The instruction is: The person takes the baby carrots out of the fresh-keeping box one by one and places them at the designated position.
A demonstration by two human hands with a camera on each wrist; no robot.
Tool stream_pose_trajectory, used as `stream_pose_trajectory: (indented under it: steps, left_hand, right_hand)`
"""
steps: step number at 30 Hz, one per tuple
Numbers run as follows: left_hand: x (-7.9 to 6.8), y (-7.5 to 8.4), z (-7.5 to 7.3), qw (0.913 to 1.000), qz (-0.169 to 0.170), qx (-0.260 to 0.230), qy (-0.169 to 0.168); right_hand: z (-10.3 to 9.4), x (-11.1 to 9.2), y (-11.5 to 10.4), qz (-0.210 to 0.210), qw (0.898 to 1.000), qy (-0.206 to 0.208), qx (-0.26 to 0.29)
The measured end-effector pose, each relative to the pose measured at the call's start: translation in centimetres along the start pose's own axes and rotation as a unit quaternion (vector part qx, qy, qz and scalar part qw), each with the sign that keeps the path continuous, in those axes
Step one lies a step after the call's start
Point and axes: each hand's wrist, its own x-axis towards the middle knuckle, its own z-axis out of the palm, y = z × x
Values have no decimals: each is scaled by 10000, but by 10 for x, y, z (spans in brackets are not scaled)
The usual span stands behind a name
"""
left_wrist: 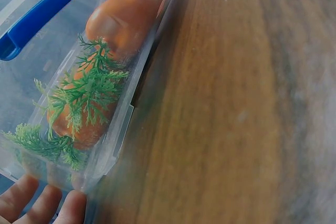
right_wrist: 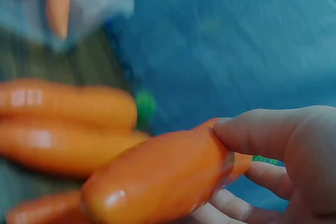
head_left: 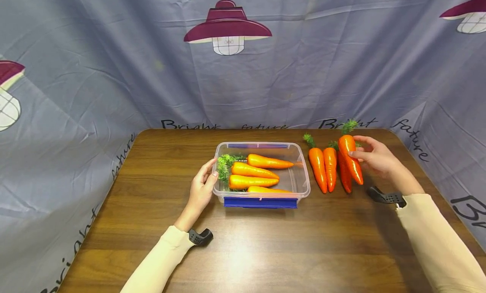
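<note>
A clear plastic container with a blue clip stands on the table, holding several orange carrots with leafy green tops at its left end. My left hand grips the container's left wall, the thumb at the rim; its fingertips show against the plastic in the left wrist view. My right hand pinches a carrot between thumb and fingers, its green top up and its tip down. Three more carrots lie right of the container: a pair side by side, and one partly hidden behind the held carrot.
The wooden table ends at a grey-blue curtain printed with lamps and lettering, which hangs behind and along both sides. A black strap is worn on the left wrist, another on the right.
</note>
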Motion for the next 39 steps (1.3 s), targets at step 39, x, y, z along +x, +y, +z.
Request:
stream_pose_trajectory:
  steps: [39]
  left_hand:
    - [1, 0, 0, 10000, 22, -39, 21]
  right_hand:
    - [-29, -5, 58, 1027, 9837, 797, -1239]
